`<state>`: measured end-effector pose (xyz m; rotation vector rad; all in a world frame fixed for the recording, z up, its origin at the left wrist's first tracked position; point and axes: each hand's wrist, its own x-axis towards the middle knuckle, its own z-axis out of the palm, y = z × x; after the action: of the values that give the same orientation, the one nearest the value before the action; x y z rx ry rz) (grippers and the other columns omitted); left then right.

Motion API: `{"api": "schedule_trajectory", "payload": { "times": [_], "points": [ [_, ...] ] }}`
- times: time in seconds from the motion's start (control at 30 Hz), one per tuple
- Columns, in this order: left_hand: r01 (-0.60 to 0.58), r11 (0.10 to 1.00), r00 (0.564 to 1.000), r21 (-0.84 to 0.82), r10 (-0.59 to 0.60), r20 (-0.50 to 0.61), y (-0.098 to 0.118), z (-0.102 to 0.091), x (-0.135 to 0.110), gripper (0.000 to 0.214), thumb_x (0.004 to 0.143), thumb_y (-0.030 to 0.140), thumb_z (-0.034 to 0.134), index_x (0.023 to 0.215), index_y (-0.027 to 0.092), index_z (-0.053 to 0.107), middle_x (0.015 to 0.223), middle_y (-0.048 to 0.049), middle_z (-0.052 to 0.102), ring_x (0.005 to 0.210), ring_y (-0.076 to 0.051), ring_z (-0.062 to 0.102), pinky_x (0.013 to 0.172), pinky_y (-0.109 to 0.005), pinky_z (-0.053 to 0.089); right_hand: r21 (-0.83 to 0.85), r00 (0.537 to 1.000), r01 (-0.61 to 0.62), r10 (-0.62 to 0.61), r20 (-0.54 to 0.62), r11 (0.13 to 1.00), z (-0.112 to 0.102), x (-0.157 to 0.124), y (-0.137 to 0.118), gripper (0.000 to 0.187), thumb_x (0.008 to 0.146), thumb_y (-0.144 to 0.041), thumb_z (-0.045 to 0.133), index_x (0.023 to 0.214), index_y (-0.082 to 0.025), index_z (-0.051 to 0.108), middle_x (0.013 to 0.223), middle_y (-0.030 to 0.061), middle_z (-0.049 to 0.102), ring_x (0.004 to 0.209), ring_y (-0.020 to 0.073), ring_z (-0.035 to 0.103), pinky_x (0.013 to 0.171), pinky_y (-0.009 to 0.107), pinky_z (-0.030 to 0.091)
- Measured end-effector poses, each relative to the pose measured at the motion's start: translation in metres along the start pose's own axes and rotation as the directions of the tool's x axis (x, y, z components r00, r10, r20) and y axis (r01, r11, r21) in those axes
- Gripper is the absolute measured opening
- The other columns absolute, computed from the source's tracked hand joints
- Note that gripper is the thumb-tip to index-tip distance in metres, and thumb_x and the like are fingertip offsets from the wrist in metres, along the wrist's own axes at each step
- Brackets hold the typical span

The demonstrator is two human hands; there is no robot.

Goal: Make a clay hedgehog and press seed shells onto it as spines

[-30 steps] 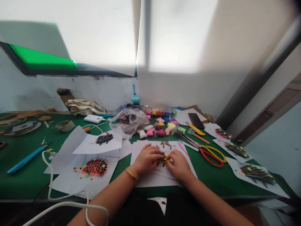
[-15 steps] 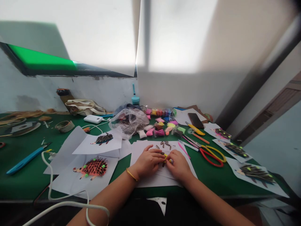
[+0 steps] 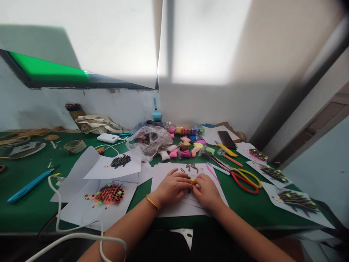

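Observation:
My left hand (image 3: 171, 188) and my right hand (image 3: 207, 191) meet over a stack of white paper (image 3: 169, 209) near the table's front edge. Both are closed on a small yellow clay figure (image 3: 192, 181) stuck with dark seeds, which the fingers mostly hide. A gold bangle (image 3: 151, 201) circles my left wrist. A few loose dark seeds (image 3: 192, 167) lie on the paper just beyond my fingers.
Finished seed hedgehogs on paper lie at the left (image 3: 107, 193) and right (image 3: 297, 201). Red-and-yellow scissors (image 3: 245, 179), coloured clay pieces (image 3: 188, 147), a plastic bag (image 3: 149, 141), a phone (image 3: 227, 139) and a blue tool (image 3: 28, 186) crowd the green table (image 3: 245, 207). A white cable (image 3: 60, 218) loops at front left.
My left fingers have closed further over the figure, so less of its seeded back shows. Both hands stay in the same spot.

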<state>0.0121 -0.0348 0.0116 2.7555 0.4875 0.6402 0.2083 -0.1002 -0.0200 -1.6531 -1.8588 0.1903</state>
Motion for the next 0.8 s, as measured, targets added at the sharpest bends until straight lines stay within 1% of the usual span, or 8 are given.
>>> {"api": "schedule_trajectory", "payload": {
  "times": [0.1,0.23,0.37,0.43,0.57,0.63,0.7,0.8],
  "points": [
    [0.050,0.999,0.996,-0.016,-0.052,-0.077,-0.005,-0.001,-0.001,0.050,0.078,0.009,0.051,0.121,0.029,0.064,0.122,-0.0019,0.068,0.123,-0.019,0.055,0.117,-0.044,0.020,0.008,1.000,0.003,-0.002,-0.015,1.000,0.000,0.000,0.000,0.012,0.083,-0.021,0.056,0.080,-0.019,0.067,0.086,0.0056,0.059,0.087,0.0212,0.053,0.079,0.033,0.041],
    [0.157,0.987,0.966,-0.020,-0.158,-0.205,-0.011,0.000,-0.001,0.050,0.075,0.005,0.047,0.117,0.025,0.065,0.120,-0.0037,0.069,0.119,-0.018,0.057,0.116,-0.044,0.023,0.008,1.000,-0.001,0.002,-0.025,1.000,0.000,0.000,0.000,0.011,0.083,-0.021,0.056,0.081,-0.019,0.066,0.087,0.0061,0.059,0.088,0.0218,0.053,0.080,0.033,0.041],
    [0.174,0.984,0.966,-0.026,-0.176,-0.187,-0.012,0.003,0.000,0.048,0.074,0.005,0.048,0.113,0.025,0.066,0.119,-0.0030,0.069,0.118,-0.019,0.058,0.116,-0.045,0.024,0.008,1.000,-0.008,0.008,-0.024,1.000,0.000,0.000,0.000,0.010,0.083,-0.021,0.056,0.080,-0.019,0.066,0.088,0.0062,0.059,0.088,0.0218,0.054,0.080,0.033,0.041],
    [0.220,0.975,0.957,-0.041,-0.224,-0.184,-0.015,0.005,-0.001,0.047,0.076,0.005,0.047,0.114,0.024,0.065,0.120,-0.0033,0.068,0.117,-0.019,0.058,0.115,-0.045,0.026,0.014,1.000,-0.004,0.004,-0.020,1.000,0.000,0.000,0.000,0.011,0.083,-0.021,0.056,0.080,-0.019,0.066,0.088,0.0060,0.059,0.088,0.0217,0.054,0.080,0.033,0.041],
    [0.398,0.909,0.891,-0.126,-0.415,-0.185,-0.024,0.010,-0.001,0.045,0.084,0.007,0.041,0.122,0.021,0.061,0.116,-0.0050,0.070,0.107,-0.019,0.062,0.106,-0.040,0.040,0.018,1.000,-0.007,0.007,-0.012,1.000,-0.001,0.000,0.000,0.011,0.085,-0.022,0.055,0.080,-0.020,0.065,0.088,0.0056,0.059,0.088,0.0213,0.054,0.079,0.033,0.041],
    [0.450,0.877,0.863,-0.167,-0.475,-0.169,-0.026,0.011,-0.001,0.043,0.087,0.010,0.041,0.124,0.020,0.060,0.114,-0.0050,0.071,0.105,-0.019,0.063,0.098,-0.036,0.046,0.013,1.000,-0.008,0.008,-0.009,1.000,0.000,0.000,0.000,0.011,0.085,-0.022,0.055,0.079,-0.020,0.065,0.088,0.0055,0.059,0.088,0.0212,0.054,0.079,0.033,0.041],
    [0.463,0.869,0.859,-0.172,-0.488,-0.153,-0.027,0.011,-0.001,0.041,0.087,0.011,0.042,0.123,0.021,0.061,0.112,-0.0045,0.071,0.103,-0.019,0.063,0.095,-0.034,0.048,0.007,1.000,-0.002,0.002,-0.011,1.000,0.000,0.000,0.001,0.012,0.085,-0.022,0.055,0.079,-0.019,0.065,0.088,0.0055,0.059,0.088,0.0211,0.053,0.079,0.032,0.041],
    [0.455,0.876,0.868,-0.162,-0.476,-0.140,-0.027,0.011,-0.001,0.038,0.084,0.009,0.046,0.111,0.021,0.068,0.105,-0.0035,0.072,0.098,-0.019,0.064,0.093,-0.034,0.049,-0.001,1.000,0.014,-0.014,-0.014,1.000,0.002,0.001,0.001,0.011,0.085,-0.020,0.055,0.079,-0.019,0.065,0.087,0.0055,0.059,0.087,0.0209,0.053,0.079,0.032,0.040]
  ]
}}
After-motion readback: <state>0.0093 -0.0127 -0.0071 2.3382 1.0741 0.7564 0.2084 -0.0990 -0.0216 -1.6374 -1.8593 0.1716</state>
